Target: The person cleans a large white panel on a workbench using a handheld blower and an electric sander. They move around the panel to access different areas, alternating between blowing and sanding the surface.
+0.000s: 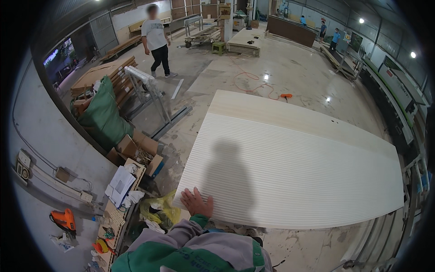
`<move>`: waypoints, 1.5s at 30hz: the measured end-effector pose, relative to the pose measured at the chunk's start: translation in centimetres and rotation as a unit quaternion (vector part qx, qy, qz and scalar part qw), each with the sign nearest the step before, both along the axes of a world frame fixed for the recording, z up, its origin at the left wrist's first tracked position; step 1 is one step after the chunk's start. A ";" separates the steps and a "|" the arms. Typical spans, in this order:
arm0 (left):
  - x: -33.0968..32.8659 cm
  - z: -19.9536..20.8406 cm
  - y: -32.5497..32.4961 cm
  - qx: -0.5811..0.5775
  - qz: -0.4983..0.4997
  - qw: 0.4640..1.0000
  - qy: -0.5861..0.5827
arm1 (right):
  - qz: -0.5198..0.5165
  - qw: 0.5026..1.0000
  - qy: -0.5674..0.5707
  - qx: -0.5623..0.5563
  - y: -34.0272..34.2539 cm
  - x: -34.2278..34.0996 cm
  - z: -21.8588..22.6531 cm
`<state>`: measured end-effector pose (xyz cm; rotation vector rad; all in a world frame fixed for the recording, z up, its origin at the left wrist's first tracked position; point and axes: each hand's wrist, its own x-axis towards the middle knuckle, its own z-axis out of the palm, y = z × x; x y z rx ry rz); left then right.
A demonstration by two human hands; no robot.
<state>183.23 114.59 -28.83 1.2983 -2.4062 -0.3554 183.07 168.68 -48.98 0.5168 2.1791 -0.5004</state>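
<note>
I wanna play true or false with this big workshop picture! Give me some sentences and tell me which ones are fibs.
1. The left hand is on the big white panel. True.

2. The panel is smooth all over. False: most of the panel has thin ridges.

3. The bulging sack is red. False: the sack is green.

4. A dark shadow falls on the panel. True.

5. The person in the white shirt is sitting down. False: the person in the white shirt is upright, on their feet.

6. The little stool is green. True.
</note>
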 end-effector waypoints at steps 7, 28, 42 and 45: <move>-0.3 -0.5 0.3 -0.013 -0.001 1.000 -0.012 | -0.123 0.984 0.101 -0.080 1.7 -0.3 1.0; -1.3 0.4 0.7 -0.038 -0.019 0.997 -0.063 | -0.581 0.544 0.467 -0.384 3.7 -8.4 16.0; -3.5 2.1 -6.5 -0.018 -0.099 0.990 -0.094 | 0.020 0.907 0.150 -0.394 -16.8 -14.0 31.7; -4.3 2.0 -7.0 -0.012 -0.085 0.990 -0.108 | 0.211 0.887 0.143 -0.386 -22.9 -13.0 32.8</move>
